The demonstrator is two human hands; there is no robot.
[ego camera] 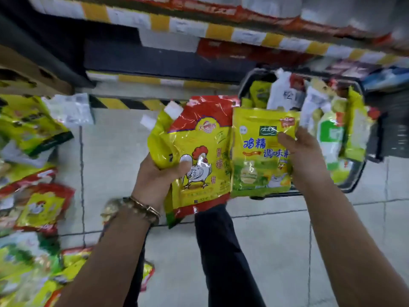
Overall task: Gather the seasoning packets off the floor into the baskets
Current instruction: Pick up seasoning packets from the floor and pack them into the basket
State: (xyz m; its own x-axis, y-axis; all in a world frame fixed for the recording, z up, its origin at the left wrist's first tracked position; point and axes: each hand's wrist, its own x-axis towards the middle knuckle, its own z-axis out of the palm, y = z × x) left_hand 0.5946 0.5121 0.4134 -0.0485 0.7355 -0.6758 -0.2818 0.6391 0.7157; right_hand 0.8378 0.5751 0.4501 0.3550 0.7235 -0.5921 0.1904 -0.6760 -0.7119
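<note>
- The left hand [159, 173] grips a red-and-yellow chicken packet [199, 156]; the right hand [303, 156] pinches a yellow-green packet [261, 151] touching it.
- Just behind them, a dark basket [376, 138] packed with packets stands on the pale grey tiled floor [121, 162].
- Loose packets [33, 129] litter the floor at left, beside store shelving [199, 29].

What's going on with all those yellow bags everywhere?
A person is tidying up seasoning packets. Their left hand grips a red-and-yellow rooster packet, and their right hand holds a yellow-green packet beside it. Just behind the hands sits a dark basket that already has packets in it. A pile of loose packets lies on the floor to the left.
</note>
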